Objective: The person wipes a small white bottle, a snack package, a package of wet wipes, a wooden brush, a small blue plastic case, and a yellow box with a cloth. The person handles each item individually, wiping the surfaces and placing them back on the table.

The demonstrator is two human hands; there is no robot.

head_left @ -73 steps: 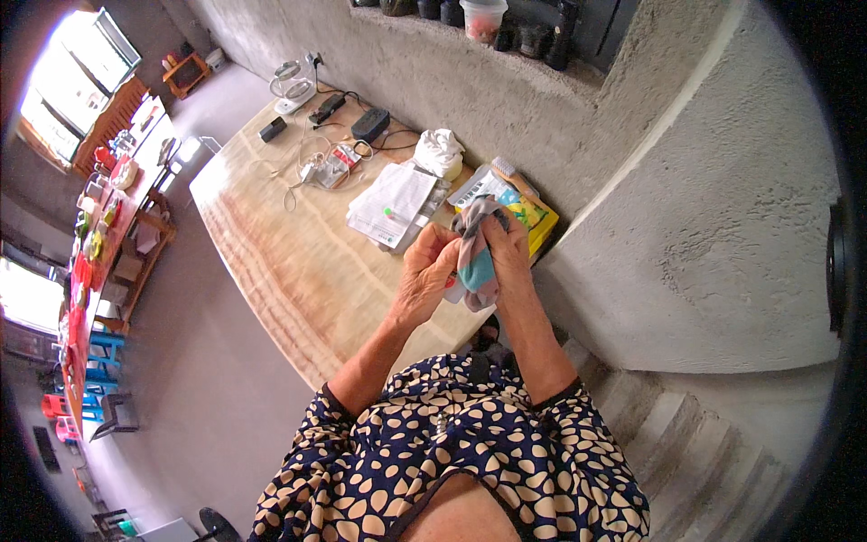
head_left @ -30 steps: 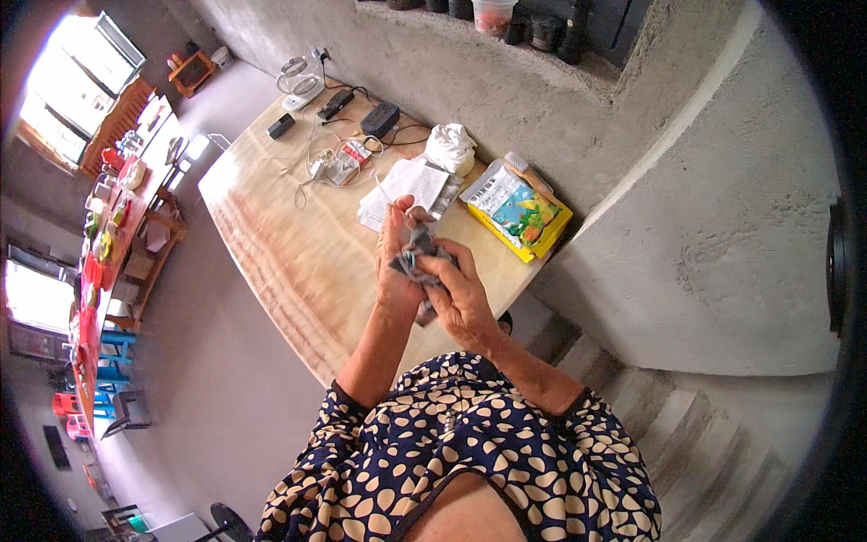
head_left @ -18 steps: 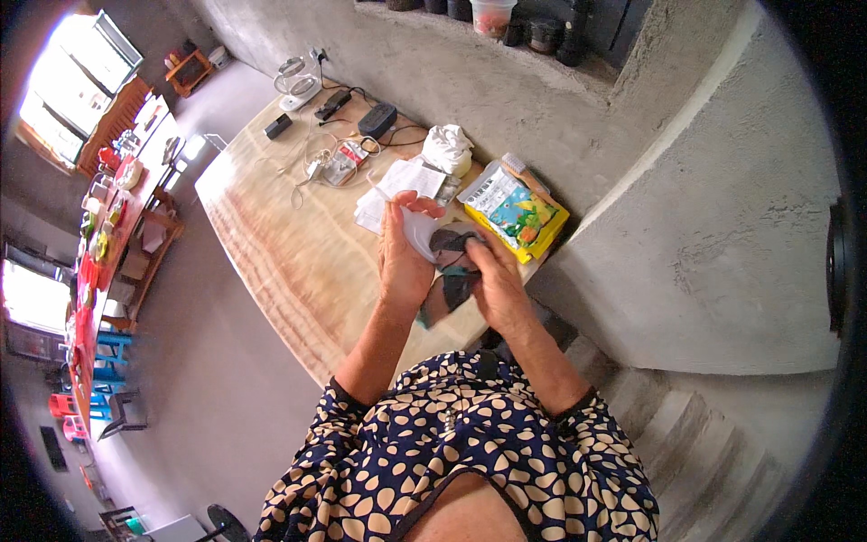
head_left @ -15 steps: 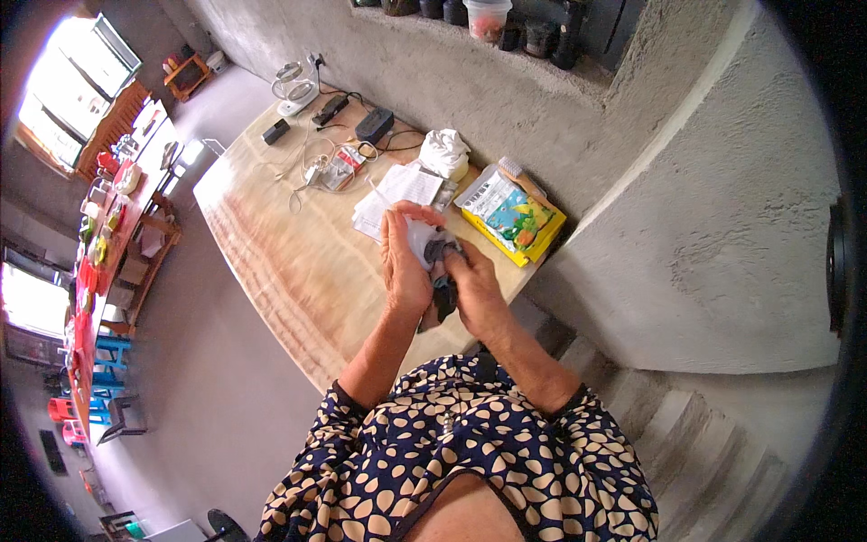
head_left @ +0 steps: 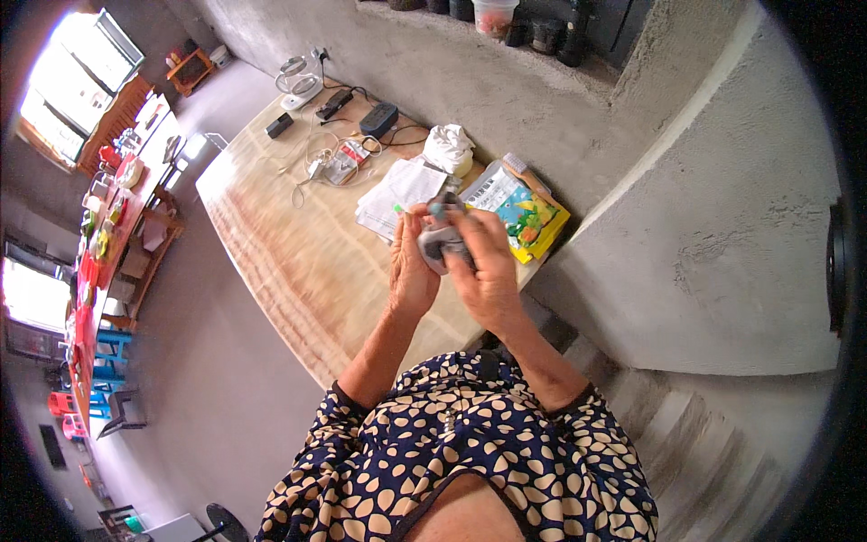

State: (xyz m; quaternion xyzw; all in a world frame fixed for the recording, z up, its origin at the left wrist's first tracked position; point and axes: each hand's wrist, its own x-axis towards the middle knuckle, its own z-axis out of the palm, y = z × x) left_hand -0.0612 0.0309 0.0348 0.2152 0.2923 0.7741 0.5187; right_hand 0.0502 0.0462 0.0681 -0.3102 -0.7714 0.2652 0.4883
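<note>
Over the near part of one pale, veined table (head_left: 280, 244), two bare hands are held close together. By the left hand (head_left: 415, 266), one pale, partly translucent object (head_left: 433, 261) is supported in a cupped, narrow grip; its full shape is hidden. By the right hand (head_left: 488, 266), one grey cloth (head_left: 459, 245) with a teal patch is pinched between bent fingers and thumb and pressed against the pale object; the cloth is blurred. One small green piece (head_left: 397, 209) is seen just beside the left fingertips; whether it is joined to the pale object cannot be told.

Beyond the hands, papers (head_left: 397, 188) are laid overlapping; their number cannot be counted. To the right, one yellow and blue bag (head_left: 526, 217) is laid flat, with one brush (head_left: 533, 179) placed along its wall-side edge. Behind the papers, one white bundle (head_left: 448, 149) is noted. Farther off, three black items are counted: one larger block (head_left: 379, 119) and two smaller ones (head_left: 279, 126). One white stand (head_left: 299, 88) is placed at the far end
</note>
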